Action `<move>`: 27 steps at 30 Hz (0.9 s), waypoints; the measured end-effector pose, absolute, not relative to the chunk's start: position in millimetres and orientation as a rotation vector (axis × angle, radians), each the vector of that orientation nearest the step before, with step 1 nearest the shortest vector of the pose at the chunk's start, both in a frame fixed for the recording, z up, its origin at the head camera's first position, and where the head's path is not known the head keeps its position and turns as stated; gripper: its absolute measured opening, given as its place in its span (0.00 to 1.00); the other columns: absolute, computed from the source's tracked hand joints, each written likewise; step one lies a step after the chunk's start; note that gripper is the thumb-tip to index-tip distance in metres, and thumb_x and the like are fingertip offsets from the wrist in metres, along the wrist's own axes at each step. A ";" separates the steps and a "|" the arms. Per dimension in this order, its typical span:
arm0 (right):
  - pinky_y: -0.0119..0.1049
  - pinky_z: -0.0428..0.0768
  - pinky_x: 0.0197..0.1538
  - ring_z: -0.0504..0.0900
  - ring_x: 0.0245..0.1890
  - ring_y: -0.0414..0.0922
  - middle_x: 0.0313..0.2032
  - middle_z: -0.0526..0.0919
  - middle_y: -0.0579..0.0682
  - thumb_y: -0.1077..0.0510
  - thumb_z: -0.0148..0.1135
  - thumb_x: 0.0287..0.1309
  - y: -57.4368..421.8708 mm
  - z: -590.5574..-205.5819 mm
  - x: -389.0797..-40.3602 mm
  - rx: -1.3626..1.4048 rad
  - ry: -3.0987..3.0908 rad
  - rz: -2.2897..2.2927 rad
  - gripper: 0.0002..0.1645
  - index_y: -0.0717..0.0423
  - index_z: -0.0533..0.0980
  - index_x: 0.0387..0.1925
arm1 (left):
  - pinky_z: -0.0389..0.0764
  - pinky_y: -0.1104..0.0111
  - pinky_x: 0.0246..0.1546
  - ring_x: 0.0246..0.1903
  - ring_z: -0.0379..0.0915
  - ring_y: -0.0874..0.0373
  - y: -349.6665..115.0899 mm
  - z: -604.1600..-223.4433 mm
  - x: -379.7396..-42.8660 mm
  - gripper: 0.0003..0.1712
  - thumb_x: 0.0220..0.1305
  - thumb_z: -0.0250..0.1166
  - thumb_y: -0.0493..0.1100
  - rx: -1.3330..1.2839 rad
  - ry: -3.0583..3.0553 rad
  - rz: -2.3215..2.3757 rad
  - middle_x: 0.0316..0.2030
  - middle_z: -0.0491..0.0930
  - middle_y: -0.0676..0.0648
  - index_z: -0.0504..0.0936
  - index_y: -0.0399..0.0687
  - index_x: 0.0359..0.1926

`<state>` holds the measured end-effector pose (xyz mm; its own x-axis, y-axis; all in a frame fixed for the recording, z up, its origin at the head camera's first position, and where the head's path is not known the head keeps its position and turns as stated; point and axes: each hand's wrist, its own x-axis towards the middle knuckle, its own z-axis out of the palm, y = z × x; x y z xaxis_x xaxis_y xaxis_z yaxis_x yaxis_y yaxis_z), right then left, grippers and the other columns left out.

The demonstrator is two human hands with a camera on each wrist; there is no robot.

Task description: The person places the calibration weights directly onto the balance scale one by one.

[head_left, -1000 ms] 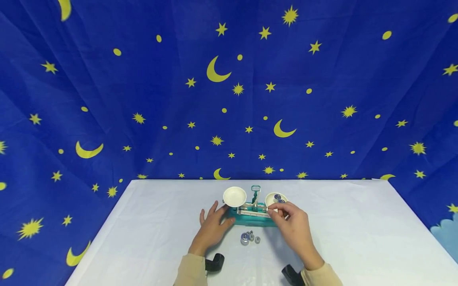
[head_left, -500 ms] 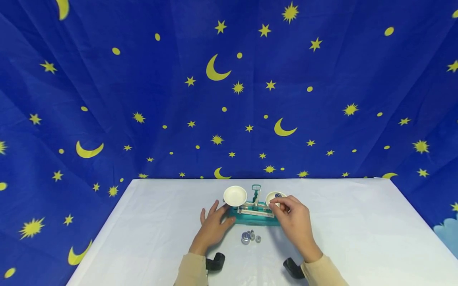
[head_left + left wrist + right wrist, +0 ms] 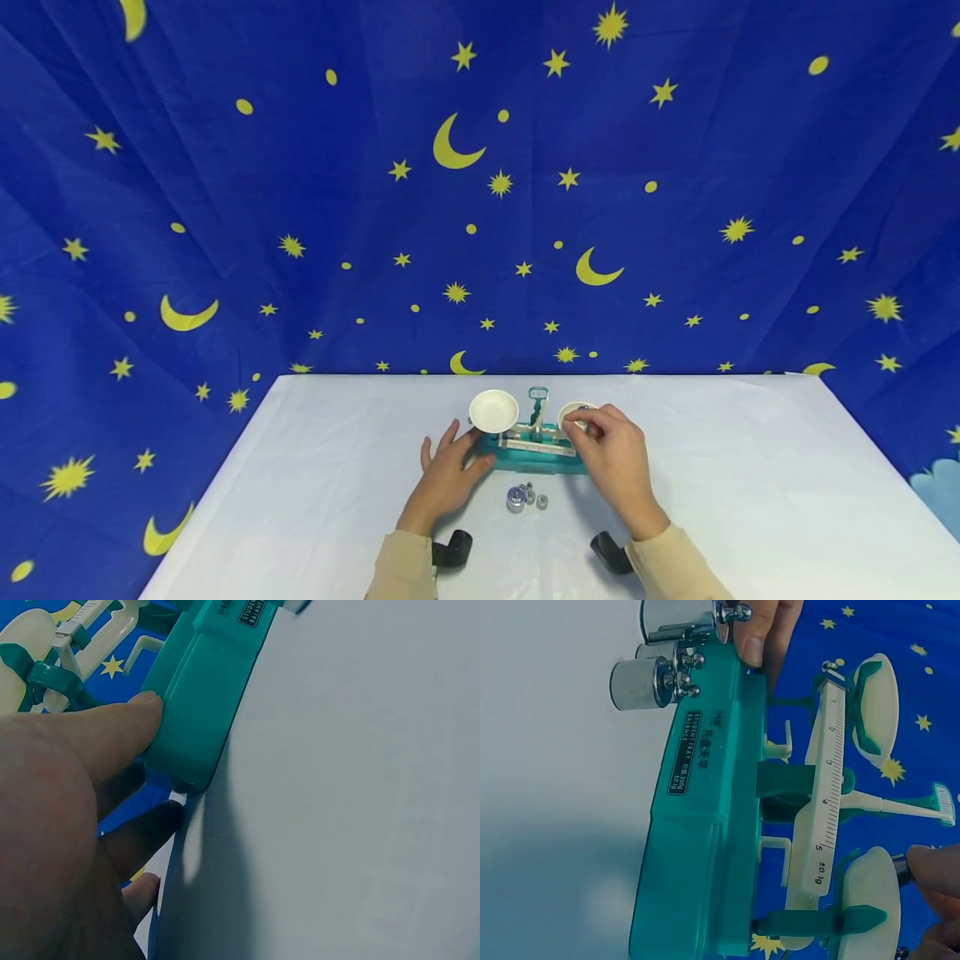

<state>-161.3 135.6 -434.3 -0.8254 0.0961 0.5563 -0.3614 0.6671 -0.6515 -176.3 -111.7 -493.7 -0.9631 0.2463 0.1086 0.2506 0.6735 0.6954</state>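
A green student tray balance (image 3: 536, 461) with two white pans stands on the table. My left hand (image 3: 442, 483) rests at its left end. The thumb touches the green base (image 3: 202, 690), and the other fingers spread loosely around that end. My right hand (image 3: 618, 458) is over the right pan (image 3: 874, 900). Between its thumb and fingers it pinches a small metal weight (image 3: 901, 870) at the pan's rim. Another weight (image 3: 902, 952) shows partly in that pan; the hand hides the rest in the head view. The left pan (image 3: 493, 412) holds nothing visible.
Several chrome weights stand in front of the balance, the largest one (image 3: 516, 499) at the left of the group. A white cloth covers the table (image 3: 300, 500). A blue curtain (image 3: 375, 208) with yellow stars and moons hangs behind.
My right hand has moved from in front of the beam, slightly back, to over the right pan, with the weight in its fingertips. My left hand has stayed in place.
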 end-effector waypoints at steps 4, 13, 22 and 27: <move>0.32 0.62 0.25 0.63 0.20 0.38 0.18 0.66 0.40 0.64 0.77 0.50 134.9 -432.8 -163.3 0.181 -2.337 1.049 0.05 0.52 0.87 0.29 | 0.30 0.32 0.68 0.74 0.48 0.35 -111.7 -493.3 -176.3 0.34 0.70 0.60 0.56 -0.424 -2.867 -1.194 0.67 0.73 0.42 0.72 0.43 0.69; 0.33 0.62 0.25 0.63 0.21 0.39 0.19 0.68 0.42 0.62 0.77 0.52 134.7 -433.5 -166.6 0.151 -2.385 1.007 0.04 0.54 0.88 0.31 | 0.29 0.33 0.69 0.75 0.48 0.37 -111.7 -495.4 -177.3 0.33 0.71 0.60 0.56 -0.416 -2.872 -1.197 0.68 0.72 0.44 0.72 0.44 0.70; 0.35 0.65 0.27 0.64 0.23 0.40 0.22 0.72 0.44 0.61 0.75 0.53 133.7 -432.0 -168.1 0.117 -2.433 0.968 0.04 0.55 0.88 0.33 | 0.28 0.35 0.69 0.75 0.48 0.38 -111.8 -495.0 -177.9 0.33 0.71 0.59 0.56 -0.401 -2.885 -1.200 0.68 0.72 0.44 0.72 0.44 0.70; 0.35 0.65 0.26 0.64 0.22 0.40 0.23 0.73 0.45 0.61 0.75 0.54 133.5 -432.0 -168.8 0.111 -2.441 0.942 0.04 0.55 0.88 0.34 | 0.28 0.35 0.69 0.75 0.47 0.38 -111.8 -494.5 -177.7 0.33 0.71 0.59 0.56 -0.394 -2.891 -1.204 0.68 0.72 0.44 0.72 0.44 0.70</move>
<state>-168.8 133.5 -432.0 -0.8628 0.1057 0.4944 -0.2538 0.7552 -0.6043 -177.7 -111.8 -494.5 -0.9688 0.2342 0.0815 0.2228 0.6777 0.7008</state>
